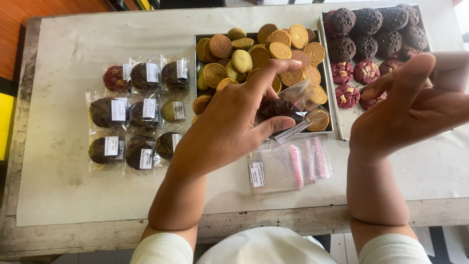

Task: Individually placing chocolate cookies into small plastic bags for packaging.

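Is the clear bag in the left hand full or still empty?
Full: a dark cookie shows through the clear bag pinched in the left hand. Whether its flap is sealed, cannot tell.

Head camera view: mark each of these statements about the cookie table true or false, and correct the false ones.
1. The left hand holds a clear bag with a dark cookie in it. True.
2. The right hand holds a knife. False: it holds nothing.
3. Bagged cookies lie to the left of the trays. True.
4. The middle tray holds only dark cookies. False: they are yellow and tan.
5. Empty bags lie on the table. True.
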